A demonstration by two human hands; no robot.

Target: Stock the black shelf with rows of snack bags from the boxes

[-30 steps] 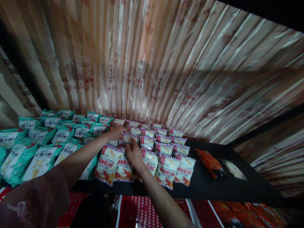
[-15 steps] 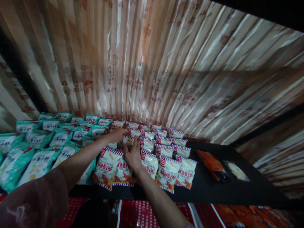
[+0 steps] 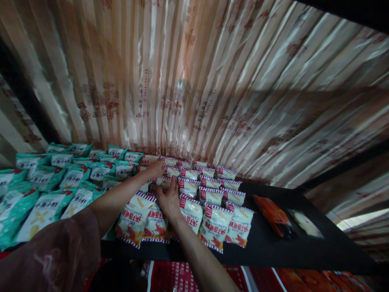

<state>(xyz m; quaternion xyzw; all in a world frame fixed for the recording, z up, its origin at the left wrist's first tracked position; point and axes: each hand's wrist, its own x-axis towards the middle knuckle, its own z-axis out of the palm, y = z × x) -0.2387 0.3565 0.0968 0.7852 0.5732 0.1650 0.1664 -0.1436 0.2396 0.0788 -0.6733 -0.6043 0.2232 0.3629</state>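
My right grip spreads against a white bag mid-rows on the shelf, whether it or my left grip has hold I cannot tell; likely light, slick and crushable, the bag wants pinching by its striped top seam.

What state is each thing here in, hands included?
Striped-edge white plastic snack bags: standing in rows
Teal-and-white plastic snack bags: clustered together
Orange plastic pouch: lying flat
Clear plastic packet: lying flat
Left hand: at white bags farther back
Right hand: touching white bags nearer the front
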